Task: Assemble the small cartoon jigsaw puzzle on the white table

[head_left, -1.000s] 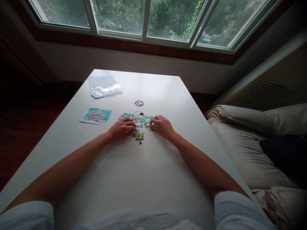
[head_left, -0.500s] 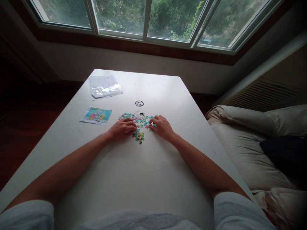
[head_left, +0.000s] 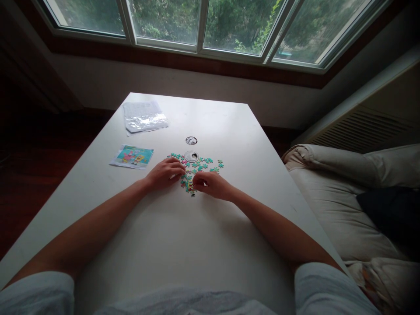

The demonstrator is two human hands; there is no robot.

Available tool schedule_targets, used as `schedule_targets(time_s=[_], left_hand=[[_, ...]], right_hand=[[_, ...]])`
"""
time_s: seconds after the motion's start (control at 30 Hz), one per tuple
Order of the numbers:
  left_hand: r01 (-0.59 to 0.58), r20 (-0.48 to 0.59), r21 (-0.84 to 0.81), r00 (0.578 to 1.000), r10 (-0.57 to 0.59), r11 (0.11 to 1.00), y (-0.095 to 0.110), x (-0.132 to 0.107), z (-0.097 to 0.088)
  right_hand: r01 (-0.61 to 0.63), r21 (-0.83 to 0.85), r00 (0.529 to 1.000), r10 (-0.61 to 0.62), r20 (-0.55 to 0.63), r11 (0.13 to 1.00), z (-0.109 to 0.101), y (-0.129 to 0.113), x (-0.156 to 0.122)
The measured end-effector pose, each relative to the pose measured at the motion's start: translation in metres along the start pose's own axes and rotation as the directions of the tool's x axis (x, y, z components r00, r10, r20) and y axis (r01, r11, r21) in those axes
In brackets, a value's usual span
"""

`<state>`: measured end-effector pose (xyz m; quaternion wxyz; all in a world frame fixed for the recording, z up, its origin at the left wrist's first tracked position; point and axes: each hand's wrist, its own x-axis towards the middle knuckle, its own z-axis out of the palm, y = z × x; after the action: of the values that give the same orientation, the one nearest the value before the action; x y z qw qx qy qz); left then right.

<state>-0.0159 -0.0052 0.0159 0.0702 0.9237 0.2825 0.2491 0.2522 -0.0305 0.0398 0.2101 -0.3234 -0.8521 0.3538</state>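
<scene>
Several small teal and pink jigsaw pieces lie scattered in the middle of the white table. A joined yellow patch of puzzle lies just in front of them. My left hand rests on the table at the left of that patch, fingers curled, fingertips at the pieces. My right hand sits at the patch's right side with its fingers pinched together on it; what the fingertips hold is too small to make out.
A cartoon picture card lies left of the pieces. A clear plastic bag over paper lies at the far left. Two small round lids sit behind the pieces. A cushioned seat flanks the table's right edge; windows are beyond.
My right hand has moved left and nearer, from the right end of the loose pieces to the yellow patch, uncovering pieces there. My left hand has hardly shifted.
</scene>
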Motion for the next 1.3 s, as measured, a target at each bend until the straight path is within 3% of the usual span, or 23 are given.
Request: schedule_targets(time_s=[0.17, 0.53, 0.73, 0.9, 1.13, 1.3], left_hand=[[0.006, 0.002, -0.011, 1.0, -0.006, 1.0, 0.0, -0.001, 0.001], [0.015, 0.001, -0.024, 1.0, -0.015, 1.0, 0.0, 0.0, 0.004], [-0.003, 0.018, 0.008, 1.0, 0.003, 1.0, 0.006, 0.002, -0.001], [-0.053, 0.121, 0.097, 0.992, 0.042, 0.994, 0.025, 0.01, -0.016], [-0.106, 0.312, 0.066, 0.947, 0.08, 0.992, 0.062, 0.015, -0.04], [-0.107, 0.331, 0.096, 0.941, 0.069, 0.99, 0.085, 0.004, -0.04]], right_hand=[[0.05, 0.034, 0.997, -0.052, 0.051, 0.998, 0.012, -0.008, -0.001], [0.163, -0.112, 0.985, -0.156, 0.069, 0.98, 0.018, -0.003, 0.001], [0.134, -0.153, 0.988, -0.145, -0.06, 0.979, 0.012, 0.003, 0.003], [0.142, -0.251, 0.983, -0.166, -0.077, 0.957, 0.005, 0.012, 0.002], [0.147, -0.382, 0.985, -0.171, -0.028, 0.913, 0.005, 0.02, 0.002], [0.148, -0.414, 0.985, -0.171, -0.019, 0.898, 0.008, 0.022, 0.003]])
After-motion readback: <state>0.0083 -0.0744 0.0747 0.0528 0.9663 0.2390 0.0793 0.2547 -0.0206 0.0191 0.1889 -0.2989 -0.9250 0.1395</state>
